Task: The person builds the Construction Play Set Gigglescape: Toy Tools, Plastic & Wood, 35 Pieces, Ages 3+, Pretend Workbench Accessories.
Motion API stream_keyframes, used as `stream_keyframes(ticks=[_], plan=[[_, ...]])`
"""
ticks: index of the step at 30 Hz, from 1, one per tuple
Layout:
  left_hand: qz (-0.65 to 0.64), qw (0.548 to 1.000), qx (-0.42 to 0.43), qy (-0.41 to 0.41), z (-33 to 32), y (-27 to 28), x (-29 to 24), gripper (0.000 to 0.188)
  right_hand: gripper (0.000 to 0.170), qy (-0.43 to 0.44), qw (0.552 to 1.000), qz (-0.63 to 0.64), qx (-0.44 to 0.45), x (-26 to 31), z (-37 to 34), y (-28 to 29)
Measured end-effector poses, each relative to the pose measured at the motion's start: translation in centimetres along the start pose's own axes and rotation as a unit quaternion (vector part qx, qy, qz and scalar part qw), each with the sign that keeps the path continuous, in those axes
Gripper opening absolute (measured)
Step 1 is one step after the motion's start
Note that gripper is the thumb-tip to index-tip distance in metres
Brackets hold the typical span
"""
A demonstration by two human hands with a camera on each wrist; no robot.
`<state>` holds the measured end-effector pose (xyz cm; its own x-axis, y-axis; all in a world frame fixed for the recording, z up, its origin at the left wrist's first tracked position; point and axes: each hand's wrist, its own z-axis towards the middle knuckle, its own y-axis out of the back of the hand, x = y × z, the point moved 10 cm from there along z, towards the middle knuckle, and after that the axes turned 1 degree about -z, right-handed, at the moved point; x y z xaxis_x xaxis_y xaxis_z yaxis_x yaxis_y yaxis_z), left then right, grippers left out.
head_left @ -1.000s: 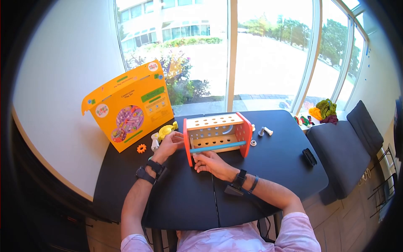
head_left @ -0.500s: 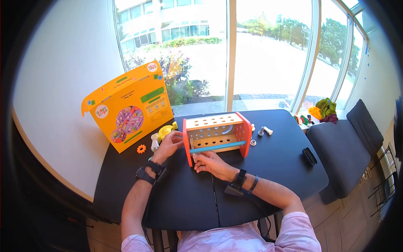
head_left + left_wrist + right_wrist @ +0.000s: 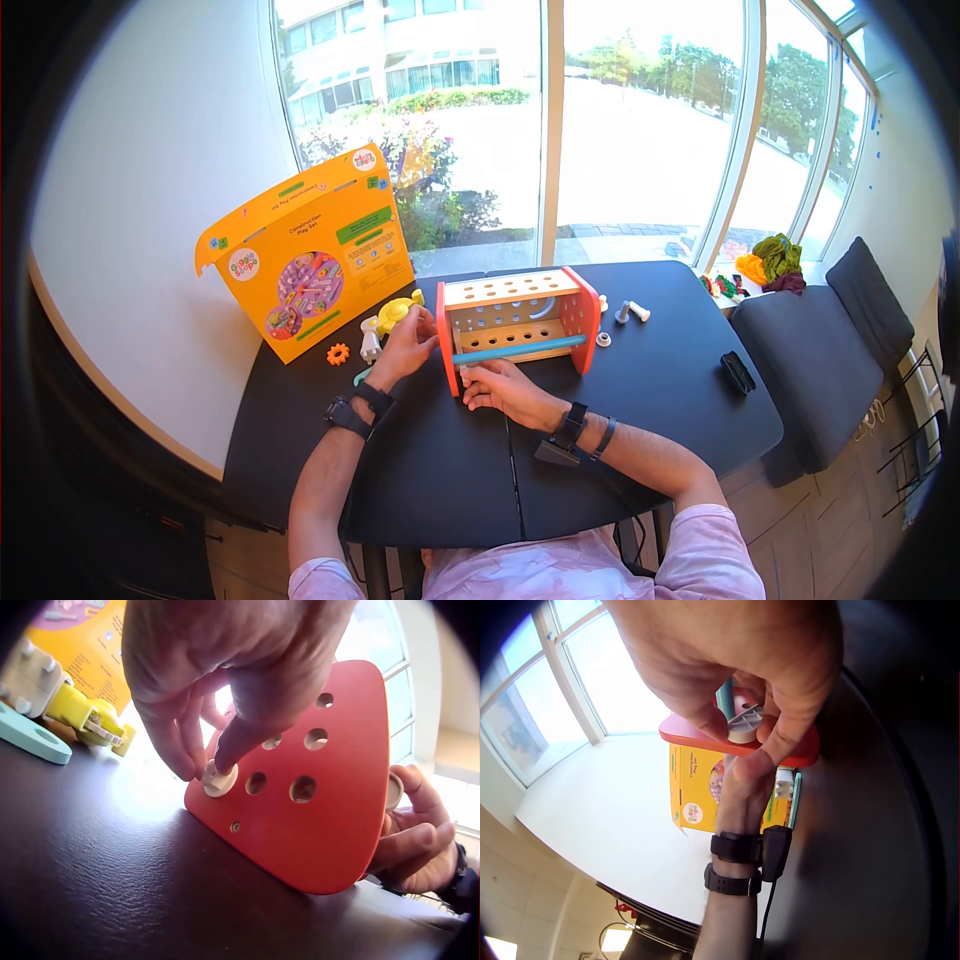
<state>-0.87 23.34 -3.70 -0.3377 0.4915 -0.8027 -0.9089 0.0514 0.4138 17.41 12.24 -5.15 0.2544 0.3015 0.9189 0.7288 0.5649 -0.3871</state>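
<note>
A toy workbench with red side panels (image 3: 445, 340), a wooden shelf with holes (image 3: 515, 335) and a blue rod (image 3: 520, 349) across its front stands on the black table. At the outer face of the left panel, my left hand (image 3: 403, 347) pinches a white plastic nut (image 3: 219, 782) between thumb and fingertips, low by one corner. On the panel's inner side my right hand (image 3: 510, 390) holds a white round ribbed piece (image 3: 745, 725) between thumb and fingers. The side panel stands between the two hands, and round holes show in it.
A yellow play-set box (image 3: 310, 250) stands at the left. Before it lie an orange gear (image 3: 337, 354), a white piece (image 3: 370, 340), a yellow toy part (image 3: 393, 314) and a teal strip (image 3: 34, 736). White and grey bolts (image 3: 630, 312) and a black case (image 3: 737, 373) are on the right.
My left hand has turned slightly at the wrist and its fingers have shifted a little, uncovering more of the teal strip. The right hand and workbench stay in place.
</note>
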Motion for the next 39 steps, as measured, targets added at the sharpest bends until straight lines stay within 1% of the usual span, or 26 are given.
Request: stream_keyframes(ticks=[4,7,10,13,16,18,19,22,25,28,31,32,34,36,37,39], plan=[[0.072,0.997,-0.006,-0.029,-0.2,0.3,-1.6,0.031,0.023,-0.009,0.998,-0.040,-0.037,0.0,-0.2,0.5],[0.065,0.996,-0.044,0.037,-0.4,1.0,-1.7,0.025,0.025,-0.017,0.996,-0.058,-0.067,0.0,-0.5,0.9],[-0.048,0.993,-0.088,0.059,0.3,2.0,-2.5,0.026,0.026,-0.017,0.994,-0.063,-0.084,-0.1,-0.6,1.3],[-0.149,0.978,-0.106,0.097,0.4,1.8,-6.0,0.036,0.023,-0.012,0.993,-0.076,-0.086,0.1,-0.3,1.4],[-0.148,0.984,-0.071,0.074,0.3,0.9,-9.6,0.041,0.023,-0.024,0.995,-0.056,-0.079,-0.1,0.1,1.5],[-0.020,0.998,-0.052,-0.023,0.5,1.1,-11.0,0.039,0.026,-0.037,0.995,-0.052,-0.080,-0.3,-0.1,1.3],[0.045,0.995,-0.042,-0.072,0.5,0.9,-12.5,0.038,0.027,-0.042,0.995,-0.050,-0.080,-0.3,-0.2,1.1],[0.008,0.999,-0.020,-0.024,-0.3,0.6,-13.2,0.033,0.031,-0.069,0.993,-0.059,-0.071,-0.4,-0.9,1.2],[0.002,1.000,-0.008,0.007,-0.1,1.0,-12.4,0.034,0.033,-0.114,0.990,-0.039,-0.066,-1.1,-2.4,1.5],[-0.005,1.000,-0.013,0.000,-0.1,1.7,-12.9,0.031,0.034,-0.147,0.988,-0.051,-0.023,-1.3,-4.2,1.0],[0.045,0.997,-0.026,-0.053,-0.1,2.6,-13.0,0.030,0.034,-0.177,0.977,-0.108,0.046,-0.9,-7.1,0.2],[0.033,0.998,-0.038,-0.046,-0.3,2.9,-12.9,0.029,0.034,-0.191,0.972,-0.115,0.073,-1.1,-8.0,0.1],[0.010,0.997,-0.061,-0.034,-1.0,3.3,-13.1,0.028,0.031,-0.167,0.968,-0.149,0.114,-0.8,-9.0,-0.6],[0.068,0.990,-0.112,-0.052,-1.7,4.4,-15.6,0.028,0.031,-0.141,0.965,-0.173,0.141,0.2,-10.2,-1.7],[0.096,0.984,-0.137,-0.060,-2.2,4.9,-16.9,0.028,0.034,-0.096,0.967,-0.176,0.153,1.3,-10.4,-2.2],[0.080,0.990,-0.115,-0.029,-3.0,5.2,-17.1,0.027,0.038,-0.009,0.967,-0.181,0.178,3.6,-10.9,-3.1]])
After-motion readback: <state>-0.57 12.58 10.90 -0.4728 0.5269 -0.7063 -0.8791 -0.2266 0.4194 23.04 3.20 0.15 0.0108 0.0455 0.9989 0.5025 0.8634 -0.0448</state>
